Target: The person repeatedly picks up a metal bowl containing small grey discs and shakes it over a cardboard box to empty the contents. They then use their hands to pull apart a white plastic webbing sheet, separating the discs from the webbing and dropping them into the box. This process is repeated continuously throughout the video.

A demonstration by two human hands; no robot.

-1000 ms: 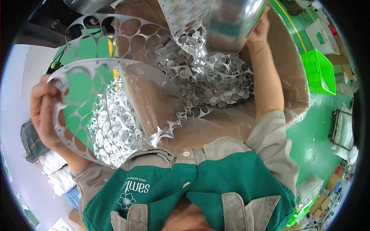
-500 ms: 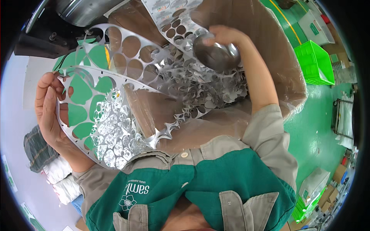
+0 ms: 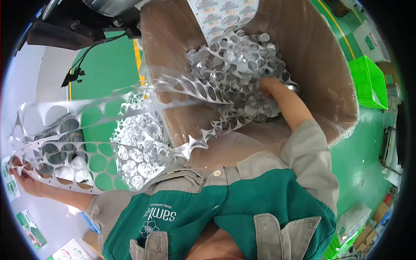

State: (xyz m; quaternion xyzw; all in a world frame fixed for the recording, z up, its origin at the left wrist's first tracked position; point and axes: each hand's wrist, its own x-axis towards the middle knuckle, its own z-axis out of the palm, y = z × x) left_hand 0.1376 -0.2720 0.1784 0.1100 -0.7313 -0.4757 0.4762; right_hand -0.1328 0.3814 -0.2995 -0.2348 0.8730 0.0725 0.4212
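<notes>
My left hand (image 3: 27, 178), stretched far out to the left, is closed on the edge of a punched metal sheet (image 3: 97, 149) full of round holes. The sheet's strips run from that hand across to the box and are blurred in places. Inside a large box lined with clear plastic (image 3: 182, 26) lies a heap of shiny discs and punched scraps (image 3: 238, 65). My right hand (image 3: 269, 85) is down at the right of this heap, curled at a shiny metal bowl (image 3: 293, 88). Most of the bowl is hidden by my hand and forearm, and my fingertips are partly hidden.
A printed sheet (image 3: 225, 17) hangs into the box from its far side. Left of the box stands a pile of punched silvery scrap (image 3: 141, 147). Dark machinery with cables (image 3: 65, 34) is at the far left. A bright green crate (image 3: 368, 82) stands on the floor to the right.
My left hand has moved outward to the left, drawing the punched sheet with it. My right hand and the bowl have dropped nearer, down into the heap. Scrap strips have moved off the heap, exposing discs.
</notes>
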